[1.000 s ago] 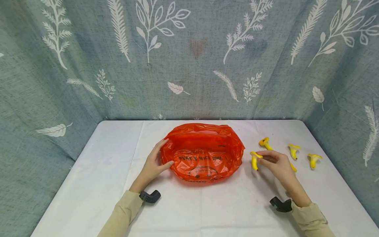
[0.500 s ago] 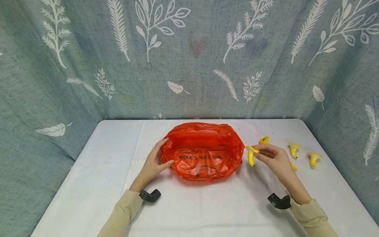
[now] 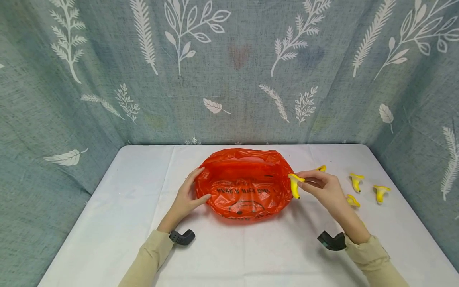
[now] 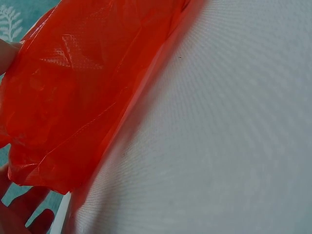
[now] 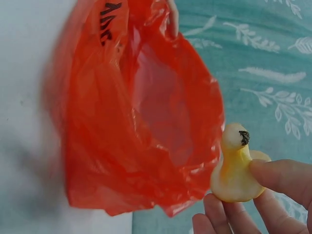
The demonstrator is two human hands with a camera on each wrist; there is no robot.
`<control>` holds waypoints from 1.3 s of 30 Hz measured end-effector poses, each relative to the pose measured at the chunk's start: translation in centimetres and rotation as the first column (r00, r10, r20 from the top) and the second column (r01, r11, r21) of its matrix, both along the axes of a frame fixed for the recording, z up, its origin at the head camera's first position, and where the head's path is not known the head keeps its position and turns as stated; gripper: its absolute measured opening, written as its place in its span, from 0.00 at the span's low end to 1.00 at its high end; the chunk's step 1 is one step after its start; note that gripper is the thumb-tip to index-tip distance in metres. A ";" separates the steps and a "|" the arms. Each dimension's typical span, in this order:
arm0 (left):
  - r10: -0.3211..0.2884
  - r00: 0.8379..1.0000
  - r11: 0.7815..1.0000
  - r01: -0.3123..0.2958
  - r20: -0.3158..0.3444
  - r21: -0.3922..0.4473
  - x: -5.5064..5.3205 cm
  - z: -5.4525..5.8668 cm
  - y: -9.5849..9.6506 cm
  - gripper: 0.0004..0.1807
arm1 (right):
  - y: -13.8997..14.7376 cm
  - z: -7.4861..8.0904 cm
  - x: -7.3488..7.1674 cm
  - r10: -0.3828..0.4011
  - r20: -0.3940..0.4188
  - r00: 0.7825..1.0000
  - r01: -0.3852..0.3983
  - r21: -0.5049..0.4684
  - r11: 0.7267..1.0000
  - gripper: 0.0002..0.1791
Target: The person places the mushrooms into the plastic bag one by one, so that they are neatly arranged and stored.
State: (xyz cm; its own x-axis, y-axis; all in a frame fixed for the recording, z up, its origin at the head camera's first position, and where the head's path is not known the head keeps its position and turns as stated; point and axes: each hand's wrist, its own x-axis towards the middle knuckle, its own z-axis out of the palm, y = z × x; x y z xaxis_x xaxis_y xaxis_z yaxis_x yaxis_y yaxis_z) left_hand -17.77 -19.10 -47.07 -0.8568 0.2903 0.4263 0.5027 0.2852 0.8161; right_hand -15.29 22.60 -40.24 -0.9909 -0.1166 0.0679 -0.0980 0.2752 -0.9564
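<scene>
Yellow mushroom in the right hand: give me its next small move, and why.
Probably ease the yellow mushroom left over the red bag: the right hand pinches it near the right rim, the mouth gapes open, and the left hand holds the left side.

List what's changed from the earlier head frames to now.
The right hand has carried its yellow mushroom left and slightly up in the head view, now overlapping the right edge of the red bag. A second mushroom, partly hidden before, shows more fully. Nothing newly gripped or let go. Unchanged: left hand at the bag's left edge, bag in place.
</scene>
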 end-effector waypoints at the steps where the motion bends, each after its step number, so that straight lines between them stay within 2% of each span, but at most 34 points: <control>1: -0.002 1.000 1.000 0.002 0.002 0.003 0.0 0.0 0.0 0.44 | -0.2 0.0 0.0 0.004 -0.001 1.000 -0.004 -0.002 1.000 0.18; 15: 0.009 1.000 1.000 -0.009 0.011 -0.014 0.1 0.2 0.0 0.44 | -3.0 0.6 -1.3 0.058 -0.014 0.998 -0.058 0.004 0.998 0.15; 23: 0.012 0.999 1.000 -0.012 0.036 -0.017 0.2 0.3 0.0 0.45 | -4.7 0.9 -1.9 0.071 0.037 0.997 -0.073 0.045 0.996 0.14; 29: 0.013 1.000 1.000 -0.013 0.022 -0.016 0.2 0.4 0.1 0.44 | -6.0 0.8 -2.6 0.093 0.049 0.995 -0.095 0.048 0.994 0.13; 39: 0.015 1.000 1.000 -0.015 0.020 -0.016 0.1 0.1 0.0 0.45 | -8.1 0.5 -3.7 0.128 0.025 0.991 -0.129 0.053 0.990 0.12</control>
